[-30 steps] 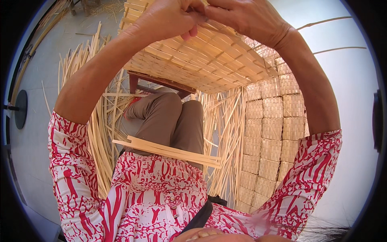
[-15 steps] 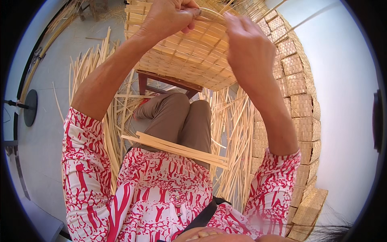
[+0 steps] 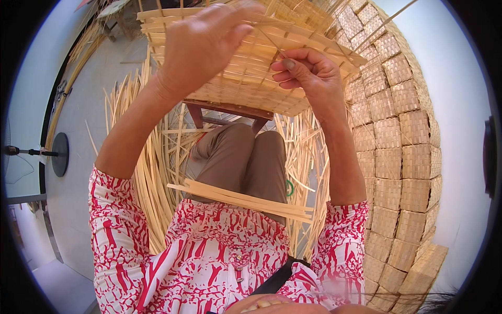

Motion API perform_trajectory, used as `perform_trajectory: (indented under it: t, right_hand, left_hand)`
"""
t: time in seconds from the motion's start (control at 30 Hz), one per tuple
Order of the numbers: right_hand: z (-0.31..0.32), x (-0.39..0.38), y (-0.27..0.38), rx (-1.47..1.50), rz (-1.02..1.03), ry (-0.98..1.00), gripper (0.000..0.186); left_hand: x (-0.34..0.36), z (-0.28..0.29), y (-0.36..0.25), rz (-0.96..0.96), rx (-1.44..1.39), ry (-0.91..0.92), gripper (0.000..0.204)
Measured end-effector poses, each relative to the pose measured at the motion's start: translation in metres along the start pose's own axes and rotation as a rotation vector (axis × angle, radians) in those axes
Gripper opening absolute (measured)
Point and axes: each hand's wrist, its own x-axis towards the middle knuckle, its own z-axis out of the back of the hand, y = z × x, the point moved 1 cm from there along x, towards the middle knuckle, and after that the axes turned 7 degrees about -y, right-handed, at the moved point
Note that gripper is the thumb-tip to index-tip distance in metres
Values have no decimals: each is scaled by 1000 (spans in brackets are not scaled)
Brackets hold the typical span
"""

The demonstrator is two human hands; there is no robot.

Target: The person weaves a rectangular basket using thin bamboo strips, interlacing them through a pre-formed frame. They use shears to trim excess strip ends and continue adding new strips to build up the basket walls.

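Now weaving: my right hand (image 3: 308,73) pinches a thin strip (image 3: 272,39) over the mat (image 3: 246,83), my left hand (image 3: 201,44) seemingly flat above; next, thread it under

L hand (image 3: 201,44) raised, fingers spread, R hand (image 3: 308,73) fingers curled

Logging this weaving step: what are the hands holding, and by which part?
The right hand pinches a thin bamboo strip at its lower end; the left hand rests on the woven mat.
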Motion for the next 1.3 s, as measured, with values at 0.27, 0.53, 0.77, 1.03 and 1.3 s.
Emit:
perform_trajectory:
  t: [0.27,0.53,0.77,1.03,1.3]
  right_hand:
    - [0,-6,11,-146,106,-120,14]
    - [-7,-25,18,-94,125,-252,16]
    - [-54,-25,-9,74,531,-476,18]
    - [-26,-31,-14,232,190,-52,15]
    - [17,-64,-41,-1312,187,403,22]
  left_hand:
    - [4,-32,-20,-364,79,161,26]
    - [12,-42,-28,-317,52,68,17]
    - [13,-36,-35,185,-243,-53,8]
    - [23,-23,-18,194,-382,26,6]
    - [34,-10,-15,-77,-338,189,6]
